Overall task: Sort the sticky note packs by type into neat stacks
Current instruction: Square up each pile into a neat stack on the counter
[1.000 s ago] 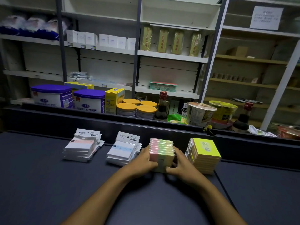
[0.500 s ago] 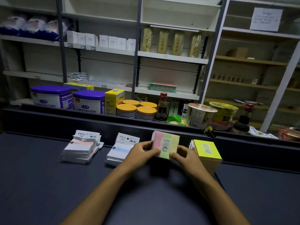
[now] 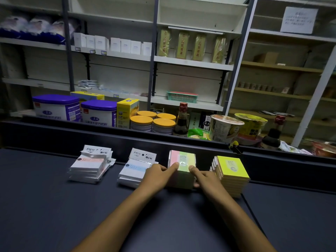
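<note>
Four stacks of sticky note packs stand in a row on the dark counter [image 3: 54,206]. From the left: white packs with a pink label [image 3: 89,167], white packs with a blue label [image 3: 133,169], a pink-yellow-green stack marked 2209 [image 3: 182,158], and a yellow stack marked 2207 [image 3: 233,171]. The 2209 stack sits flat between my hands. My left hand [image 3: 156,176] holds its left side with the index finger laid on top. My right hand [image 3: 204,178] holds its right side, index finger on top and thumb at the front edge.
A raised dark ledge [image 3: 109,140] runs right behind the stacks. Beyond it stand purple-lidded tubs [image 3: 56,107], orange-lidded jars [image 3: 163,124], sauce bottles [image 3: 181,120], noodle cups [image 3: 224,129] and shelving. A seam [image 3: 254,213] crosses the counter on the right.
Half a second ago both hands held the 2209 stack raised and tilted toward me. It now sits flat on the counter in its place in the row.
</note>
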